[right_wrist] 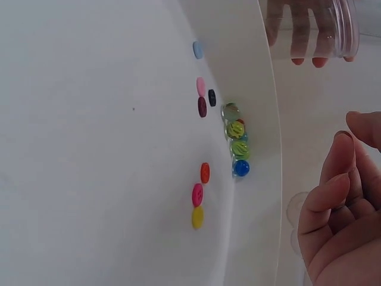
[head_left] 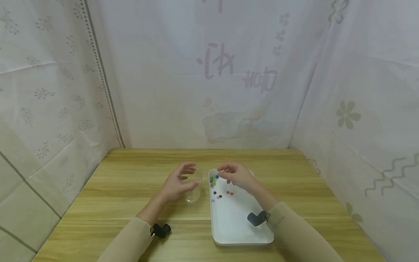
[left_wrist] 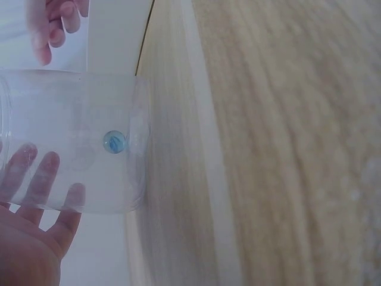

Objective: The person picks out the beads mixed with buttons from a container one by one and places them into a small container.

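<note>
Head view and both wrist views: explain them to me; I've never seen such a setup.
No machine arm here: just a person's bare left hand and right hand. The wide picture comes from a camera on the head; the others from black cameras worn at each wrist. On the wooden table sits a white tray holding colored buttons and marbles. The left hand grips a clear jar with a blue-swirled marble inside. The right hand appears over the tray in the wide picture, with nothing visibly held.
</note>
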`<state>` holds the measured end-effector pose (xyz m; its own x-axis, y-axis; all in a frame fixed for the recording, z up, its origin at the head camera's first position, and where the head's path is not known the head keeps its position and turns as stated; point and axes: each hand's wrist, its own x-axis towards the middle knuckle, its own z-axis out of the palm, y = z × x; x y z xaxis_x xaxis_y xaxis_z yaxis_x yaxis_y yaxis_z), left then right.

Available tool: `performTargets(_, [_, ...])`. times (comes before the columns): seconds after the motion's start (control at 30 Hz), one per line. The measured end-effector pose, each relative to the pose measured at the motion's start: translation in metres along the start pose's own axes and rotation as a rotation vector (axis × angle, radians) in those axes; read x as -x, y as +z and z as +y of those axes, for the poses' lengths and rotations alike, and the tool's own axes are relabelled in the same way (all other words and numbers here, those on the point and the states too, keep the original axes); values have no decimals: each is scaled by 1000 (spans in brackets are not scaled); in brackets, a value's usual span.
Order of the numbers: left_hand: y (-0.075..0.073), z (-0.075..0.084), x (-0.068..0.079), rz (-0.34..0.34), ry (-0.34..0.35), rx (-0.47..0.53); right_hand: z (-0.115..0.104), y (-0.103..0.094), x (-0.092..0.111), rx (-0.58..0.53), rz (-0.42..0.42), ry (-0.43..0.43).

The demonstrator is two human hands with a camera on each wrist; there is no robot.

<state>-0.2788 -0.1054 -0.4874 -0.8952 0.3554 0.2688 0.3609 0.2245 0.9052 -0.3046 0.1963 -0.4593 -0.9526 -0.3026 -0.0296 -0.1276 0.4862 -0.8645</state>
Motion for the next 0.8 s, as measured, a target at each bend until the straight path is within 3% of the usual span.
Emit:
performTargets(0.37, [1, 0, 1, 14, -1, -18, 9, 3, -1, -9, -9, 41])
performTargets(0.8, [-1, 1, 1, 11, -20, -32, 8, 6, 0, 26, -27, 28])
